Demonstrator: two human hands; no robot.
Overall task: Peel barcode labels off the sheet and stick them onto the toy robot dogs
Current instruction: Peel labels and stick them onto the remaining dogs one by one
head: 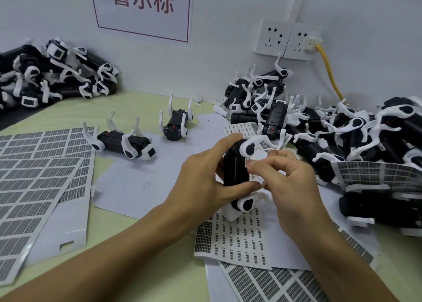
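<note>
Pale green worktop (141,105) crowded. Left hand (201,183) grips toy robot dog (235,169); right hand (290,183) pinches barcode label (253,176) beside it. Risk: crooked placement, creasing, or fingertip adhesion.

Bare forearms, no sleeves, rings or watch.

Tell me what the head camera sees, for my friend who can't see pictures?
Two hands work on a toy robot dog: the left hand grips it, the right hand presses a small label on.
</note>
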